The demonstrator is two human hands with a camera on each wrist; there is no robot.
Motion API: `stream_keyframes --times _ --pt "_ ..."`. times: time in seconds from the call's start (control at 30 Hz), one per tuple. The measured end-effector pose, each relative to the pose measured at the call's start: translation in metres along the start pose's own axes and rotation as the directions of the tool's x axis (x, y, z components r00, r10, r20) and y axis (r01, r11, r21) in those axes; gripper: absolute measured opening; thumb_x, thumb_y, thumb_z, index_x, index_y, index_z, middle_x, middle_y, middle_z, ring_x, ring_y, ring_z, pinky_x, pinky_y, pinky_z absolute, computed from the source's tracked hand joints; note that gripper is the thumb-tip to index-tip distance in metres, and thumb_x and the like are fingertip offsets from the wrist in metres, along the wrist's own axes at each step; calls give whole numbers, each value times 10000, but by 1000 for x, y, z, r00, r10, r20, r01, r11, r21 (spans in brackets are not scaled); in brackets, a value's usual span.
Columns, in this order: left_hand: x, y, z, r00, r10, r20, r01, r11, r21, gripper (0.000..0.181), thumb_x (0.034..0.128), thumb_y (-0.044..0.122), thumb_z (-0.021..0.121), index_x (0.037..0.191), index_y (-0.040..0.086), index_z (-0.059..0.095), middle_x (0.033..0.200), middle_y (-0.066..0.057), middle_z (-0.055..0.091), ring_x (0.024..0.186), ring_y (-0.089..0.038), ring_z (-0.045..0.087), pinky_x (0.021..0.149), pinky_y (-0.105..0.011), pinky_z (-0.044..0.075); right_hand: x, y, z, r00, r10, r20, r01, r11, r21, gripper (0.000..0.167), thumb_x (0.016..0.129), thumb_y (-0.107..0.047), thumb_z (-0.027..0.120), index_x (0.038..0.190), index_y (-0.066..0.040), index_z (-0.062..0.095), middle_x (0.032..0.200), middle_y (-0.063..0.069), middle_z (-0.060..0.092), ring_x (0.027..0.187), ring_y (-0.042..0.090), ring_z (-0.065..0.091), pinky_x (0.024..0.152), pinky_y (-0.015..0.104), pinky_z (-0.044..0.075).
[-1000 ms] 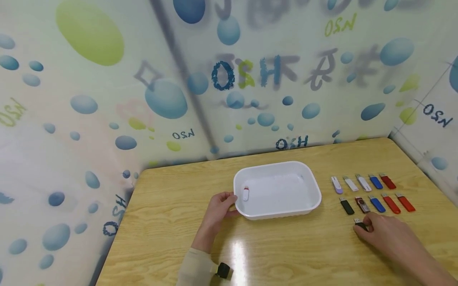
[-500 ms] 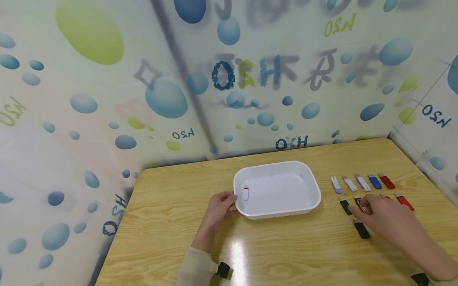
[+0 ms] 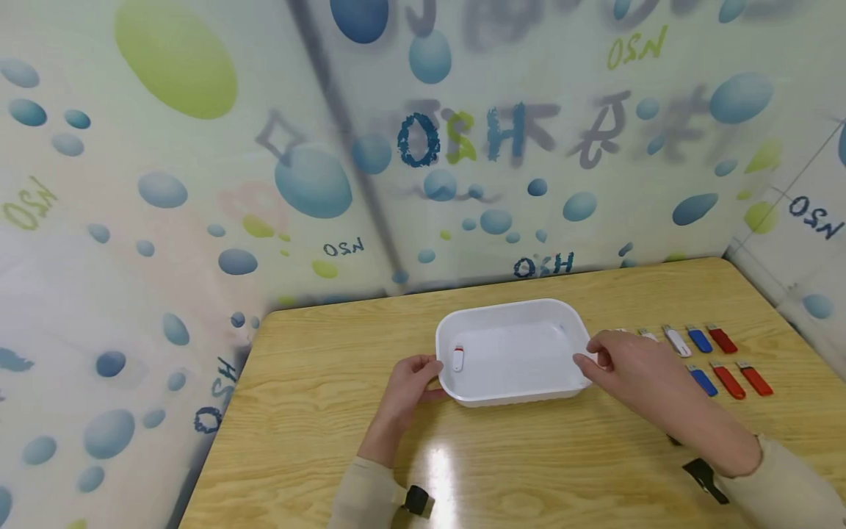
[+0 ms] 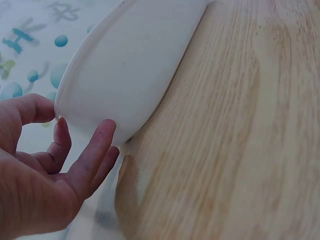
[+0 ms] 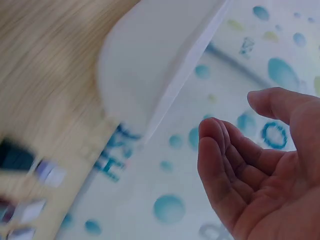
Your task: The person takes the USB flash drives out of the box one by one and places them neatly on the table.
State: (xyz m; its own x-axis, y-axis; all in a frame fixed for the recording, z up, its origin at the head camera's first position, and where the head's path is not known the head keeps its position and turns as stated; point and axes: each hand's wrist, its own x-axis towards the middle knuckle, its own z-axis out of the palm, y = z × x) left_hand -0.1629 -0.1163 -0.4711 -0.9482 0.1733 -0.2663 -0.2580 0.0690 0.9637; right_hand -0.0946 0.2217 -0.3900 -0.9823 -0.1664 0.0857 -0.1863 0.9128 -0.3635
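Note:
My left hand (image 3: 408,378) grips the left end of a white plastic tray (image 3: 512,395), its fingertips at the rim and outer wall (image 4: 120,70). Inside the tray, near that end, lies a white USB flash drive (image 3: 458,358) with a red band. Over the tray's right rim hovers my right hand (image 3: 637,375). The right wrist view shows this hand (image 5: 260,170) holding nothing, thumb and loosely bent fingers apart. Rows of USB flash drives lie right of the tray, including a white one (image 3: 677,341), a blue one (image 3: 699,339) and a red one (image 3: 729,380). My right hand and forearm hide several others.
The wooden table (image 3: 317,411) extends to the left and front of the tray. A patterned wall covering (image 3: 370,242) rises directly behind the table's back edge. Dark straps (image 3: 706,477) circle both wrists.
My right hand has left the black flash drive in front of the rows, passed over the rows and moved left to the tray's right rim. The left hand keeps its hold.

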Motion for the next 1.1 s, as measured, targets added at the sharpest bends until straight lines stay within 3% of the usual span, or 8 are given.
stream_keyframes --times 0.3,0.73,0.87,1.1 --pt "-3 3 1 1000 2 -5 -2 1000 0 341 1017 121 590 1191 -171 594 1157 -222 642 1000 -244 678 807 -413 656 24 -50 14 994 -109 -26 110 993 37 221 962 -309 722 949 -88 716 725 -65 540 618 103 452 521 263 407" --pt "-3 2 0 1000 12 -2 -12 1000 -15 331 1015 125 599 1184 -159 603 1106 -160 651 979 -209 673 810 -422 656 66 -104 44 979 -201 34 200 979 38 270 959 -320 721 941 -50 719 806 24 685 629 134 561 559 290 515" --pt "-3 1 0 1000 14 1 -14 1000 -21 313 1013 122 598 1162 -153 605 1078 -136 649 966 -190 663 803 -415 657 80 -114 52 977 -203 63 201 979 34 281 973 -315 703 925 -38 707 724 7 628 587 145 519 526 277 464" --pt "-2 1 1 1000 9 7 -9 1000 -18 311 1002 131 607 1153 -141 604 1067 -133 645 971 -195 662 805 -412 657 98 -119 70 977 -176 122 173 984 37 359 964 -265 678 658 -132 547 557 -41 385 516 129 384 461 257 260"
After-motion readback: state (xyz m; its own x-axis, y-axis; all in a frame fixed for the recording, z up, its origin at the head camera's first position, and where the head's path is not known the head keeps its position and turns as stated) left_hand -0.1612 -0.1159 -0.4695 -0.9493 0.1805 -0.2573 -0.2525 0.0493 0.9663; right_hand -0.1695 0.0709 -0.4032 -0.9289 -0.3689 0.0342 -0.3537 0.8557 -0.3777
